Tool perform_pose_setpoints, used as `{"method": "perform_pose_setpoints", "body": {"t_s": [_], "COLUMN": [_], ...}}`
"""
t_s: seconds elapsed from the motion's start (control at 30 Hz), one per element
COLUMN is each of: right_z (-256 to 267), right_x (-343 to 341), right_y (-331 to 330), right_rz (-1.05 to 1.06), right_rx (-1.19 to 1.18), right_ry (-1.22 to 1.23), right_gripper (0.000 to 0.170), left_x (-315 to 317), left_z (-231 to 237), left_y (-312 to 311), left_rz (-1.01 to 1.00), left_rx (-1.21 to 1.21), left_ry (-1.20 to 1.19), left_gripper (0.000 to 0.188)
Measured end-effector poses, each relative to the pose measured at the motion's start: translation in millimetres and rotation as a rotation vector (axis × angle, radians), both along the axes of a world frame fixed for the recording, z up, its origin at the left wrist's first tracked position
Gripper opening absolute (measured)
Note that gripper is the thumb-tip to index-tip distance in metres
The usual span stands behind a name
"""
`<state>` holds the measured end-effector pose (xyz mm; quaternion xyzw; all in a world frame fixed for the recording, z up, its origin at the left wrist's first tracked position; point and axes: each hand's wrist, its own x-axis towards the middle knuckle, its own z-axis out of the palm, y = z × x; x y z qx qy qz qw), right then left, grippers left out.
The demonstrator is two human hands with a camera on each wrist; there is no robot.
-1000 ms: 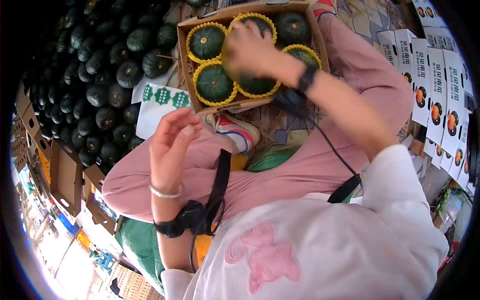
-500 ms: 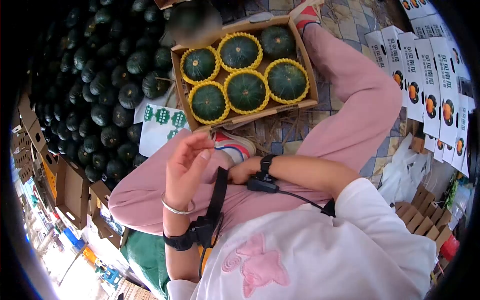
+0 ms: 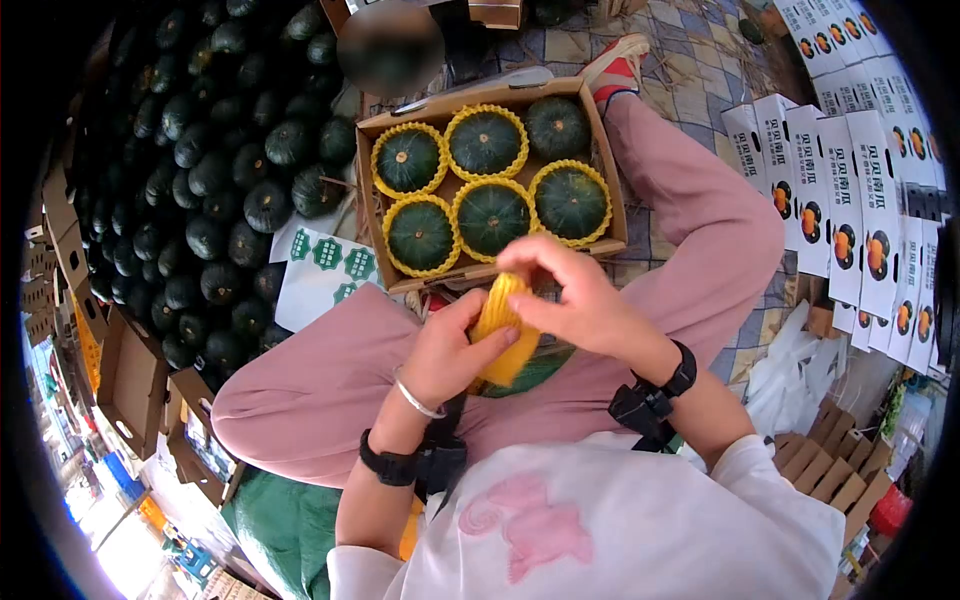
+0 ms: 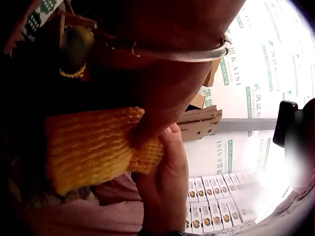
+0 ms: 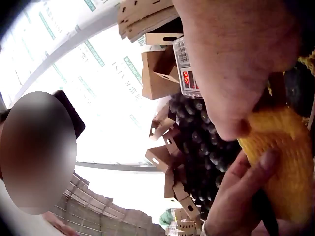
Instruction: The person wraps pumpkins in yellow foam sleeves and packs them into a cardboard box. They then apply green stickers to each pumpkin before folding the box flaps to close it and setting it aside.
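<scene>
In front of the lap, the left hand (image 3: 447,348) pinches a yellow foam net (image 3: 516,356); the right hand (image 3: 578,300) grips its upper end. At twelve o'clock from it, a carton (image 3: 608,165) holds six dark green squashes: five netted, one bare squash (image 3: 558,127) at the carton's one o'clock. Toward ten lies a squash heap (image 3: 225,190). Only the right wrist view shows a scale (image 5: 186,69) with red digits.

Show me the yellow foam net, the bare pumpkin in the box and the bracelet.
Yellow foam net (image 4: 93,150), left wrist view: textured side.
Bare pumpkin (image 3: 558,127), head view: upper side.
Bracelet (image 4: 192,55), left wrist view: front of band.
</scene>
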<state>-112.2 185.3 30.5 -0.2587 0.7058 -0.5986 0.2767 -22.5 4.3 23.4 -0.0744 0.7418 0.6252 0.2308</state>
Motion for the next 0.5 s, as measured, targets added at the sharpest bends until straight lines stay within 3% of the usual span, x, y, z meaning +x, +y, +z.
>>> {"method": "perform_pose_setpoints", "body": {"t_s": [0.07,0.1,0.23,0.27,0.37,0.47,0.5], "right_z": [9,0,-5,-3,-2,3,7], "right_x": [5,6,7,3,-4,-20,-25], "right_y": [4,5,-5,-8,-12,-5,-1], "right_rz": [-0.125,-0.108,-0.218,-0.274,-0.320,-0.219,-0.176], "right_rx": [-0.027,0.023,0.093,0.084,0.008,0.069,0.100], "right_ry": [-0.108,0.168,0.602,0.700,0.689,0.893,0.973], "right_gripper": [0.042,0.039,0.030,0.029,0.030,0.024,0.022], "left_x": [-2,-4,-3,-2,-6,-10,-13], "left_z": [1,1,11,8,18,18,18], "left_y": [17,21,17,10,0,-2,-4], "left_rz": [0.226,0.338,0.424,0.368,0.308,0.279,0.220], "left_rx": [0.127,0.189,0.577,0.589,0.614,0.572,0.419], "left_ry": [0.033,0.051,-0.185,-0.198,-0.287,-0.274,-0.186], "left_gripper": [0.027,0.026,0.027,0.028,0.027,0.027,0.027]}}
